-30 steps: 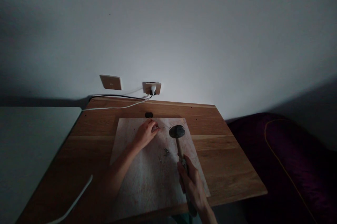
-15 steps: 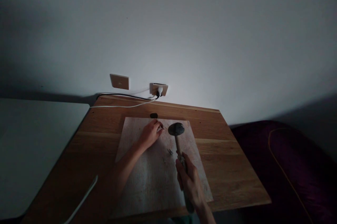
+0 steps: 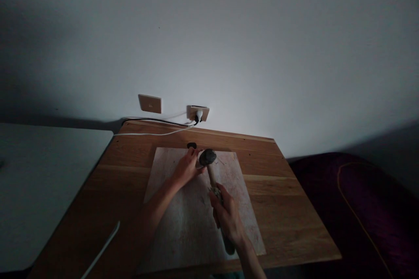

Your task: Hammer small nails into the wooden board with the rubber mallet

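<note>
My right hand (image 3: 227,215) is wrapped round the handle of a mallet (image 3: 207,157) with a dark, rounded head and a pale wooden handle. The mallet's head is right beside the fingertips of my left hand (image 3: 187,168) and partly hides them. My left hand rests near the far edge of a pale wooden board (image 3: 183,226), its fingers pinched on what looks like a nail, now mostly hidden. A few small thin marks or nails (image 3: 220,162) show on the board to the right of the mallet's head. The small metal pieces on the board are largely covered by my right hand and the mallet.
Under the board is a wooden table (image 3: 278,200) against a pale wall. Black and white cables run along its back edge to a wall socket (image 3: 199,113). A white panel (image 3: 52,191) stands at the left, and dark purple fabric (image 3: 327,200) lies at the right.
My right hand has swung the mallet left, bringing its head from right of my left hand to its fingertips. My left hand has barely moved.
</note>
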A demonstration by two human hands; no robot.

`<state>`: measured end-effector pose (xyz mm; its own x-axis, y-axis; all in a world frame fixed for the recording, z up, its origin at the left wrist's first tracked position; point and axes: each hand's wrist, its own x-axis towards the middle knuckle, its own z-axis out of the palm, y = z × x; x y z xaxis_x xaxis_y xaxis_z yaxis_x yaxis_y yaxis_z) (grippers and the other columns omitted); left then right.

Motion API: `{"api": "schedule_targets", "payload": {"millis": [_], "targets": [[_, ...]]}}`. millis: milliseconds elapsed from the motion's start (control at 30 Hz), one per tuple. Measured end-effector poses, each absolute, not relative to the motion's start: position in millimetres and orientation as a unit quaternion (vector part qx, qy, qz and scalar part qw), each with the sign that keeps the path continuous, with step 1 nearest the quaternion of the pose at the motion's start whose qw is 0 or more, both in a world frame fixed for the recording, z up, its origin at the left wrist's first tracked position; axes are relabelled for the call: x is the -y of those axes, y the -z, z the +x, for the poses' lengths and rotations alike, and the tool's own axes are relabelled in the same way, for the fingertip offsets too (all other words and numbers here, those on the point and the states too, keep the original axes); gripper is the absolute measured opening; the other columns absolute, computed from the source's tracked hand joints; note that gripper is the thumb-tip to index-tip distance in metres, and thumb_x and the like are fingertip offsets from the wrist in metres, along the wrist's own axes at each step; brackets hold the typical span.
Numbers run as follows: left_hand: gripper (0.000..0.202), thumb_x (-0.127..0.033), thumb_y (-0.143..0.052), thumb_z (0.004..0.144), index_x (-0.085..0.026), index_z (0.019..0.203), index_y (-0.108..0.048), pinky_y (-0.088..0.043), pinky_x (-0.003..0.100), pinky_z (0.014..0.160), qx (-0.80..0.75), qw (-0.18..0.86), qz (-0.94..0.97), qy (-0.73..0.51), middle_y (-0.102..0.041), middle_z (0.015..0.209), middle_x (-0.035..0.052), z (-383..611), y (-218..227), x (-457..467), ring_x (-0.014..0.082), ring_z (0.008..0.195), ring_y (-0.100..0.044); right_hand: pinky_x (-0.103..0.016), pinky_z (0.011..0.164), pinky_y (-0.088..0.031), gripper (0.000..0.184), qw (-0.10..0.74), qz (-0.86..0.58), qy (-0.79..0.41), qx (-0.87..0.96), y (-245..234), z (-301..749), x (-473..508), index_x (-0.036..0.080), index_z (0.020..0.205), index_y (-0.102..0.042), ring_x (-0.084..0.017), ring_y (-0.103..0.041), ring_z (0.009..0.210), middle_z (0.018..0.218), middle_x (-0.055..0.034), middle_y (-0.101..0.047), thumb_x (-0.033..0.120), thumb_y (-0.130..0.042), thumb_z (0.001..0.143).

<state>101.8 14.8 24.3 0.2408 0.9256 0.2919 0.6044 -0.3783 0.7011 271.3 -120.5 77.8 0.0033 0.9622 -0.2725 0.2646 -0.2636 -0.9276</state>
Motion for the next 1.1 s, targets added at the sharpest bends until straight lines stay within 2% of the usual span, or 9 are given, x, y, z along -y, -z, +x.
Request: {"api": "schedule_targets", "payload": {"millis": [67, 267, 400, 500, 633, 700, 800, 933, 1100], "targets": [[0.053, -0.024, -0.080, 0.084, -0.023, 0.133, -0.058, -0.059, 0.035, 0.083, -0.506, 0.228, 0.757, -0.345, -0.057, 0.122, 0.0079, 101.9, -24.8, -14.7, 0.0208, 0.093, -0.069, -0.016, 0.033, -0.030, 0.059, 0.367, -0.613, -0.506, 0.483, -76.8, 272.4, 124.8, 0.018, 0.128, -0.057, -0.008, -0.040, 0.036, 0.054, 0.0116, -0.045, 0.068, -0.057, 0.096], [0.004, -0.018, -0.071, 0.093, -0.021, 0.096, -0.070, -0.056, 0.031, 0.084, -0.495, 0.235, 0.758, -0.353, -0.063, 0.103, 0.0048, 103.6, -28.2, -16.5, 0.0192, 0.089, -0.069, -0.016, 0.032, -0.029, 0.066, 0.394, -0.610, -0.511, 0.459, -75.6, 276.4, 135.2, 0.017, 0.129, -0.056, -0.008, -0.035, 0.035, 0.048, 0.0130, -0.043, 0.073, -0.058, 0.093], [0.007, -0.014, -0.068, 0.095, -0.020, 0.092, -0.072, -0.055, 0.030, 0.083, -0.486, 0.261, 0.759, -0.346, -0.065, 0.098, 0.0050, 103.4, -30.0, -17.4, 0.0190, 0.089, -0.069, -0.017, 0.033, -0.031, 0.067, 0.385, -0.616, -0.512, 0.459, -72.7, 276.6, 134.8, 0.016, 0.130, -0.056, -0.008, -0.036, 0.036, 0.049, 0.0124, -0.045, 0.072, -0.057, 0.094], [0.012, -0.017, -0.069, 0.094, -0.020, 0.104, -0.072, -0.056, 0.033, 0.088, -0.482, 0.258, 0.768, -0.332, -0.066, 0.103, 0.0060, 103.4, -28.7, -16.6, 0.0218, 0.095, -0.070, -0.017, 0.033, -0.031, 0.064, 0.386, -0.614, -0.500, 0.473, -75.2, 275.9, 131.1, 0.016, 0.131, -0.055, -0.009, -0.038, 0.037, 0.051, 0.0121, -0.044, 0.070, -0.055, 0.096], [0.067, -0.018, -0.081, 0.079, -0.023, 0.140, -0.056, -0.057, 0.040, 0.096, -0.498, 0.232, 0.764, -0.339, -0.061, 0.124, 0.0094, 103.7, -26.0, -14.6, 0.0281, 0.111, -0.067, -0.018, 0.035, -0.035, 0.062, 0.343, -0.617, -0.486, 0.516, -78.5, 274.2, 123.5, 0.016, 0.135, -0.056, -0.010, -0.044, 0.040, 0.056, 0.0095, -0.047, 0.066, -0.052, 0.099], [0.076, -0.017, -0.082, 0.076, -0.025, 0.144, -0.050, -0.057, 0.040, 0.096, -0.505, 0.233, 0.760, -0.336, -0.059, 0.128, 0.0096, 103.5, -25.8, -14.2, 0.0280, 0.112, -0.067, -0.019, 0.035, -0.036, 0.062, 0.324, -0.615, -0.498, 0.519, -77.0, 272.6, 121.5, 0.017, 0.137, -0.056, -0.010, -0.046, 0.040, 0.058, 0.0086, -0.049, 0.066, -0.051, 0.100], [0.060, -0.015, -0.079, 0.079, -0.025, 0.135, -0.057, -0.057, 0.038, 0.093, -0.519, 0.232, 0.752, -0.334, -0.059, 0.124, 0.0087, 103.1, -26.2, -14.9, 0.0258, 0.108, -0.068, -0.018, 0.034, -0.035, 0.065, 0.334, -0.617, -0.514, 0.494, -71.4, 271.6, 124.0, 0.016, 0.139, -0.054, -0.010, -0.045, 0.039, 0.057, 0.0096, -0.048, 0.067, -0.050, 0.100], [0.018, -0.010, -0.073, 0.085, -0.021, 0.099, -0.069, -0.057, 0.034, 0.086, -0.515, 0.232, 0.752, -0.340, -0.063, 0.108, 0.0065, 103.6, -25.8, -17.2, 0.0226, 0.094, -0.070, -0.017, 0.034, -0.034, 0.066, 0.360, -0.614, -0.517, 0.476, -63.2, 277.4, 133.2, 0.015, 0.137, -0.054, -0.009, -0.041, 0.039, 0.054, 0.0108, -0.046, 0.068, -0.051, 0.099], [0.014, -0.007, -0.069, 0.087, -0.020, 0.090, -0.072, -0.055, 0.029, 0.078, -0.496, 0.250, 0.754, -0.351, -0.066, 0.095, 0.0041, 104.2, -26.4, -18.1, 0.0181, 0.080, -0.068, -0.017, 0.033, -0.032, 0.069, 0.370, -0.617, -0.521, 0.459, -59.2, 285.6, 139.3, 0.014, 0.135, -0.055, -0.009, -0.038, 0.038, 0.053, 0.0116, -0.044, 0.072, -0.055, 0.096]]}}
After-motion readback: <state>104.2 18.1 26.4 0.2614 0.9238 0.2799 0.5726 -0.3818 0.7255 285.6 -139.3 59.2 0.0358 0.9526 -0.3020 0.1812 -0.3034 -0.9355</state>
